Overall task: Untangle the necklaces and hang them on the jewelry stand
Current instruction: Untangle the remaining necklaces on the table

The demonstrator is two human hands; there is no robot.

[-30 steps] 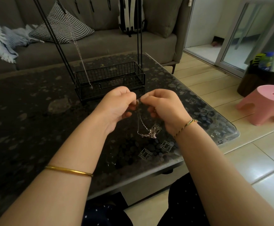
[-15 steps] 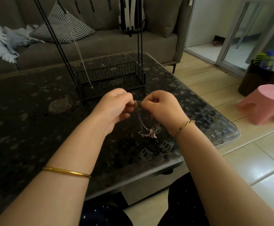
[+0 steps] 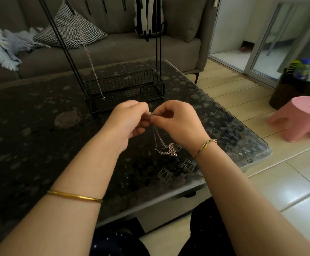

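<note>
Home living room, grey sofa (image 3: 113,50) (cushions, throw), glass coffee table (image 3: 39,126), pink stool (image 3: 302,117)

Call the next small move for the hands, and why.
Probably ease the two pinches slightly apart to open the tangle. Both the left hand and right hand pinch the chains at one spot above the table, and the strands hang together down to the bunched pendants. One necklace already hangs on the stand, so these likely need separating first.

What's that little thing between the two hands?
In the head view, the top of a thin necklace sits between the left hand and right hand; both pinch it.
</note>
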